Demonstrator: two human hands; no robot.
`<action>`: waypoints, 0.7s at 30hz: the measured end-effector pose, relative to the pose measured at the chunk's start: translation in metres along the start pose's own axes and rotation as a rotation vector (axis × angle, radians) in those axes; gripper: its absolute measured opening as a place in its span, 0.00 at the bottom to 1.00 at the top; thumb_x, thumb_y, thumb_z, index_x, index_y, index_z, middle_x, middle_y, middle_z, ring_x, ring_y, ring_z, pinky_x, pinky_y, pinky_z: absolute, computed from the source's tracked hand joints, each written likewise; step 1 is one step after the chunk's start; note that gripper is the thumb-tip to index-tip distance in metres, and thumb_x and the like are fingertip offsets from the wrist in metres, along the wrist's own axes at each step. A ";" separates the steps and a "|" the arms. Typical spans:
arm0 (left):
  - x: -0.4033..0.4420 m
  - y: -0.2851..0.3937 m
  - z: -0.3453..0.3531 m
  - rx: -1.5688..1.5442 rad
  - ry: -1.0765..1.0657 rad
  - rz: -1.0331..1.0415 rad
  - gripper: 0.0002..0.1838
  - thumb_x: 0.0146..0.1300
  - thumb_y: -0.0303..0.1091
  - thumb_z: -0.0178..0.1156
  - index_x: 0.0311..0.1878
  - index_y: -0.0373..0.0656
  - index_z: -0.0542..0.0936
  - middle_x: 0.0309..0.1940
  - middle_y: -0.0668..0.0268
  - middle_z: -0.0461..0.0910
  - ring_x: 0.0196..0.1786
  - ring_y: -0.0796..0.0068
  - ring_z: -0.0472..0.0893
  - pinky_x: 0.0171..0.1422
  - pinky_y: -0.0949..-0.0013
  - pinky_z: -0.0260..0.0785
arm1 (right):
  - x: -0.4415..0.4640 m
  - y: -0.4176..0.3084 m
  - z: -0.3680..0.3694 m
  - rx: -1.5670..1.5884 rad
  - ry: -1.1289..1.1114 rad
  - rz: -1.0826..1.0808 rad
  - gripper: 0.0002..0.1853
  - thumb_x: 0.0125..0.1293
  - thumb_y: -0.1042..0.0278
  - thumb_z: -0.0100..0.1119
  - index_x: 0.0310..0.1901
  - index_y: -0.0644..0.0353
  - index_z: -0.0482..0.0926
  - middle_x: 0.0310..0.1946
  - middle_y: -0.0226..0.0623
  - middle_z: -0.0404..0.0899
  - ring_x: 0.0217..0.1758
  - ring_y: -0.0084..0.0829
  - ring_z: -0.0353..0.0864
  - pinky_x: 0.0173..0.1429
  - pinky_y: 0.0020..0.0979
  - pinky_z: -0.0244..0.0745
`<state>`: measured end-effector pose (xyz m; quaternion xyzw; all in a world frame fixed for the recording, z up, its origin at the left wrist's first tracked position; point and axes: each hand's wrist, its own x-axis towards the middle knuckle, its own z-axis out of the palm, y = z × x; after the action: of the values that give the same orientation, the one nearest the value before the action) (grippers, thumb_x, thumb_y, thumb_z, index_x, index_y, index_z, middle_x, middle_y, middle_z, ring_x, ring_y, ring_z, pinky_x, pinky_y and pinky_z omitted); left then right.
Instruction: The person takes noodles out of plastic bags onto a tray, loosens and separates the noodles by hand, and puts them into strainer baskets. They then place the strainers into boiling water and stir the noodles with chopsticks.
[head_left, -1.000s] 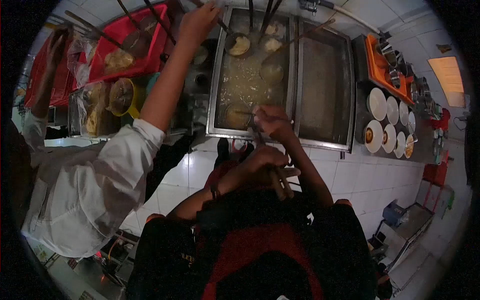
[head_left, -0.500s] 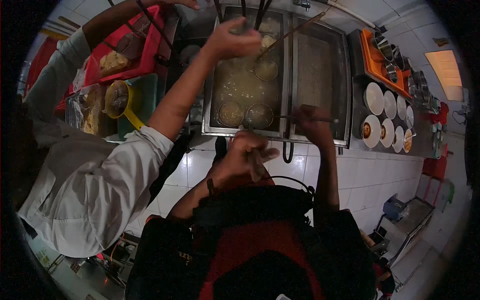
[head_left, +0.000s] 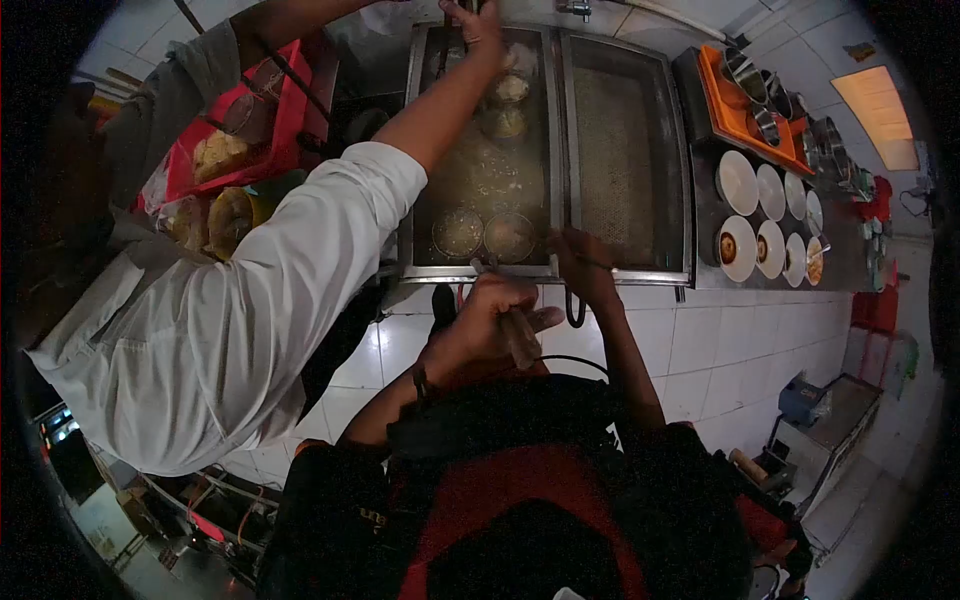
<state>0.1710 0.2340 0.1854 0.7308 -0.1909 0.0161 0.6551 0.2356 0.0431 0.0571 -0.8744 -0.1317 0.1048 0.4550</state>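
Observation:
My left hand (head_left: 500, 315) is closed round the wooden handle (head_left: 520, 338) of a strainer at the front edge of the cooking tank (head_left: 480, 272). That handle leads toward the front left strainer basket (head_left: 459, 233), which sits in the cloudy liquid. My right hand (head_left: 588, 266) is wrapped round a thin strainer handle, its end sticking out to the right. Beside the first basket is a second strainer basket (head_left: 509, 237), level with my right hand. Farther back, two more strainers (head_left: 505, 124) hold pale food.
A co-worker's white sleeve (head_left: 290, 260) and forearm (head_left: 425, 115) reach across from the left. Right of the tank are a second vat (head_left: 625, 170), white bowls (head_left: 738, 184), some with dark sauce, and an orange tray (head_left: 735, 112). A red crate (head_left: 305, 125) stands at left.
My right hand has moved left, toward the tank's divider. The co-worker's arm has swung farther over the back of the tank. The two front baskets now sit side by side.

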 end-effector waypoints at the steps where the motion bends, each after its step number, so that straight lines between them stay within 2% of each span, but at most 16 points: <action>1: -0.001 0.001 0.001 -0.001 -0.008 0.002 0.23 0.43 0.23 0.70 0.14 0.40 0.61 0.10 0.62 0.59 0.14 0.72 0.61 0.19 0.67 0.53 | 0.000 0.005 0.006 -0.021 -0.048 0.037 0.09 0.60 0.67 0.56 0.37 0.63 0.79 0.33 0.48 0.80 0.36 0.46 0.81 0.40 0.39 0.74; 2: -0.001 0.001 0.002 -0.016 -0.049 0.034 0.23 0.43 0.23 0.70 0.14 0.40 0.61 0.11 0.62 0.59 0.14 0.73 0.61 0.19 0.68 0.53 | 0.003 -0.017 0.000 -0.288 -0.169 -0.088 0.09 0.59 0.67 0.57 0.36 0.63 0.79 0.33 0.47 0.81 0.35 0.43 0.82 0.39 0.38 0.75; 3: 0.001 -0.001 0.002 -0.028 -0.084 0.068 0.23 0.44 0.24 0.70 0.14 0.40 0.61 0.11 0.62 0.60 0.14 0.73 0.61 0.19 0.68 0.53 | 0.005 -0.026 -0.008 -0.294 -0.162 -0.096 0.09 0.59 0.67 0.57 0.36 0.63 0.79 0.33 0.47 0.81 0.35 0.43 0.82 0.39 0.38 0.75; 5: -0.005 -0.003 0.003 -0.001 -0.038 0.091 0.23 0.45 0.23 0.70 0.14 0.40 0.61 0.10 0.63 0.60 0.14 0.76 0.61 0.20 0.69 0.54 | -0.001 -0.045 -0.017 0.067 0.056 0.087 0.08 0.59 0.68 0.56 0.34 0.63 0.78 0.31 0.47 0.80 0.35 0.46 0.81 0.38 0.40 0.74; 7: -0.002 0.001 0.000 -0.059 -0.010 -0.076 0.22 0.45 0.23 0.69 0.14 0.39 0.61 0.10 0.64 0.61 0.15 0.77 0.62 0.20 0.69 0.55 | -0.002 -0.042 -0.013 0.007 0.016 0.123 0.08 0.61 0.67 0.56 0.34 0.64 0.78 0.28 0.49 0.78 0.33 0.47 0.79 0.36 0.41 0.73; 9: -0.001 0.004 -0.001 -0.031 -0.059 -0.023 0.21 0.47 0.23 0.68 0.13 0.39 0.63 0.10 0.64 0.62 0.14 0.75 0.64 0.21 0.69 0.56 | -0.001 -0.001 0.020 -0.141 0.005 -0.202 0.08 0.59 0.68 0.56 0.34 0.64 0.78 0.25 0.49 0.77 0.28 0.49 0.78 0.32 0.41 0.71; 10: -0.002 0.004 -0.001 0.012 -0.093 0.034 0.20 0.47 0.23 0.68 0.13 0.39 0.64 0.10 0.64 0.62 0.15 0.74 0.65 0.21 0.69 0.57 | -0.002 -0.020 0.012 -0.164 0.043 -0.115 0.08 0.59 0.67 0.57 0.34 0.64 0.78 0.24 0.49 0.77 0.27 0.48 0.77 0.33 0.41 0.71; 11: -0.003 0.005 -0.002 0.053 -0.125 0.082 0.20 0.48 0.22 0.67 0.13 0.38 0.64 0.10 0.64 0.63 0.15 0.73 0.66 0.21 0.69 0.58 | 0.001 -0.029 0.001 -0.164 0.036 -0.118 0.08 0.59 0.67 0.57 0.34 0.64 0.78 0.24 0.49 0.77 0.27 0.48 0.77 0.33 0.41 0.71; 13: -0.004 0.009 -0.003 0.003 -0.114 0.051 0.20 0.48 0.23 0.68 0.13 0.39 0.64 0.10 0.64 0.63 0.15 0.73 0.66 0.21 0.68 0.57 | -0.004 -0.034 -0.012 0.060 0.082 0.093 0.07 0.59 0.68 0.56 0.32 0.64 0.77 0.25 0.50 0.77 0.27 0.50 0.77 0.32 0.42 0.71; 14: -0.002 0.011 0.000 0.025 -0.104 0.033 0.20 0.47 0.24 0.68 0.13 0.39 0.64 0.10 0.64 0.63 0.16 0.73 0.66 0.21 0.68 0.57 | -0.003 -0.034 -0.007 -0.279 -0.008 -0.044 0.07 0.59 0.69 0.54 0.28 0.64 0.75 0.24 0.51 0.76 0.27 0.48 0.78 0.30 0.43 0.71; 15: 0.001 0.012 0.002 0.047 -0.090 0.023 0.20 0.47 0.24 0.69 0.13 0.39 0.64 0.10 0.63 0.63 0.16 0.73 0.67 0.21 0.68 0.57 | -0.007 -0.032 0.000 -0.281 -0.003 -0.046 0.07 0.59 0.69 0.54 0.28 0.64 0.75 0.24 0.51 0.76 0.27 0.48 0.78 0.30 0.43 0.71; 17: 0.002 0.004 0.002 0.010 -0.050 0.099 0.20 0.47 0.25 0.69 0.14 0.40 0.65 0.11 0.63 0.63 0.16 0.72 0.67 0.21 0.68 0.57 | -0.005 -0.046 0.008 -0.220 0.172 -0.161 0.06 0.58 0.71 0.54 0.29 0.64 0.75 0.22 0.51 0.76 0.27 0.47 0.79 0.28 0.42 0.71; 18: -0.003 0.002 0.000 0.027 -0.073 0.051 0.20 0.47 0.25 0.69 0.14 0.40 0.64 0.11 0.63 0.63 0.16 0.72 0.67 0.21 0.68 0.57 | -0.008 -0.046 -0.008 -0.183 0.048 -0.019 0.06 0.59 0.70 0.56 0.34 0.64 0.78 0.26 0.50 0.78 0.30 0.47 0.80 0.31 0.41 0.72; 19: -0.008 0.001 -0.002 0.043 -0.106 0.003 0.20 0.47 0.25 0.69 0.14 0.40 0.64 0.11 0.64 0.63 0.16 0.72 0.67 0.21 0.69 0.57 | -0.009 -0.067 -0.016 0.104 0.119 0.071 0.07 0.59 0.70 0.56 0.36 0.64 0.78 0.28 0.50 0.79 0.31 0.49 0.79 0.33 0.42 0.73; 21: -0.010 0.001 -0.003 0.016 -0.111 0.037 0.20 0.46 0.25 0.69 0.14 0.40 0.64 0.11 0.64 0.63 0.16 0.73 0.67 0.21 0.69 0.57 | -0.011 -0.014 0.005 -0.210 0.092 -0.016 0.05 0.59 0.71 0.56 0.32 0.64 0.77 0.27 0.47 0.78 0.31 0.49 0.79 0.33 0.43 0.72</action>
<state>0.1616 0.2393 0.1843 0.7320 -0.2403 -0.0111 0.6374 0.2220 0.0513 0.0666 -0.9202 -0.1278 0.0465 0.3672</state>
